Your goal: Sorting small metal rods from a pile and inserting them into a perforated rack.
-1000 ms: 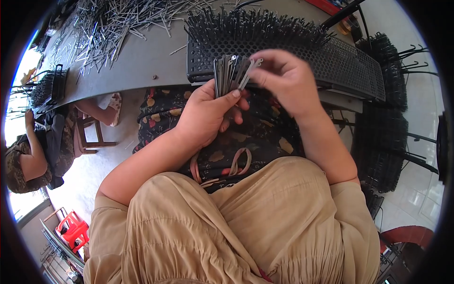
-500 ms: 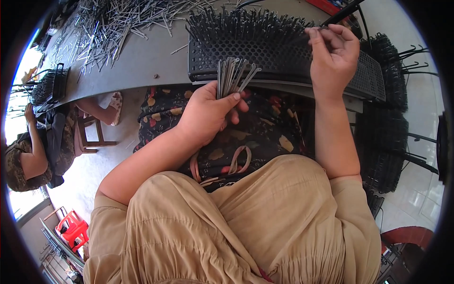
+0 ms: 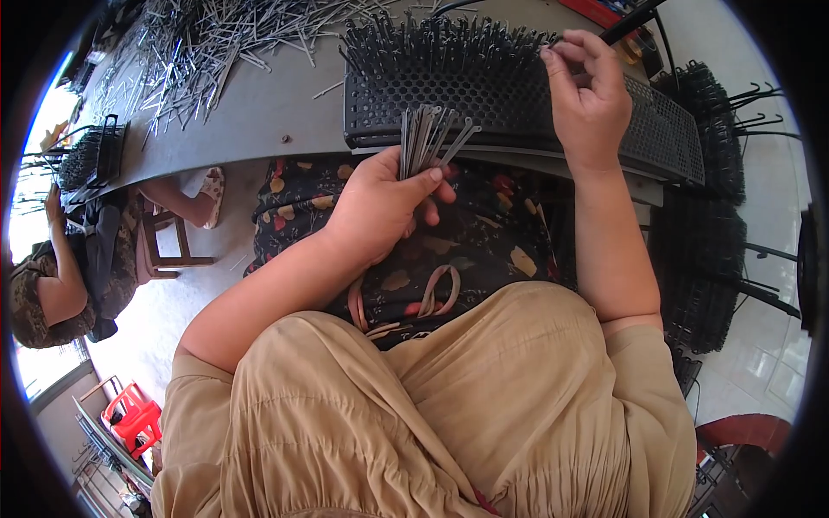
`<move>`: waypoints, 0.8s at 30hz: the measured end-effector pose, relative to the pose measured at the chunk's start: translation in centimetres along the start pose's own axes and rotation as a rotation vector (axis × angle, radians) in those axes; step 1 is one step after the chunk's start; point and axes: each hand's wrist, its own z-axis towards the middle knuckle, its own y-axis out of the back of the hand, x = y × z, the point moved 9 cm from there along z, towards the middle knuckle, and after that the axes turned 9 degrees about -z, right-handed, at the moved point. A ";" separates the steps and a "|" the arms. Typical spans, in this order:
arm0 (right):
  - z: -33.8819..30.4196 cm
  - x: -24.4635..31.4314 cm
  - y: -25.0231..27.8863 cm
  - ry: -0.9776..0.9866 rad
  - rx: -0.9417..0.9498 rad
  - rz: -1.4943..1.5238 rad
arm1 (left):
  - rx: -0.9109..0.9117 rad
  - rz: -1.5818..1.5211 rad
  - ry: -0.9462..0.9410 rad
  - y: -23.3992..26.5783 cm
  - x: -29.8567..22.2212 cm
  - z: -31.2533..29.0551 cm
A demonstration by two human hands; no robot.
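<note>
A fanned bundle of thin grey metal strips (image 3: 423,136), with small holes at their tips, stands up out of my left hand (image 3: 380,200), whose thumb presses across it. Ahead of it lies a long black perforated rack (image 3: 484,105). Many dark upright strips (image 3: 449,43) fill the back and left part of that rack. My right hand (image 3: 591,104) is raised over the rack, at the right end of these standing strips. Its thumb and forefinger are pinched together there; whatever is between them is too small to make out.
Loose metal strips (image 3: 216,47) lie in a heap on the grey table (image 3: 259,108) at the back left. Dark racks of strips (image 3: 699,259) with hooks hang at the right. Another person (image 3: 52,293) sits at the far left, near a red plastic chair (image 3: 134,419).
My right hand has moved left and slightly up, along the rack to the end of the standing strips. My left hand and its bundle have hardly moved.
</note>
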 end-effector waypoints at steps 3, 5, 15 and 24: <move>0.3 -0.1 -0.3 -0.022 0.032 -0.025 | 0.012 -0.022 -0.005 0.1 0.1 0.0; 0.3 -0.2 -0.2 0.025 -0.011 0.024 | 0.014 -0.009 -0.011 0.1 0.2 0.0; -0.2 2.9 0.5 0.406 -0.049 -0.320 | -0.008 -0.018 -0.018 0.1 0.0 -0.1; -5.7 1.1 -4.9 -0.599 0.670 0.698 | 0.038 0.031 -0.072 -0.7 -0.5 -0.4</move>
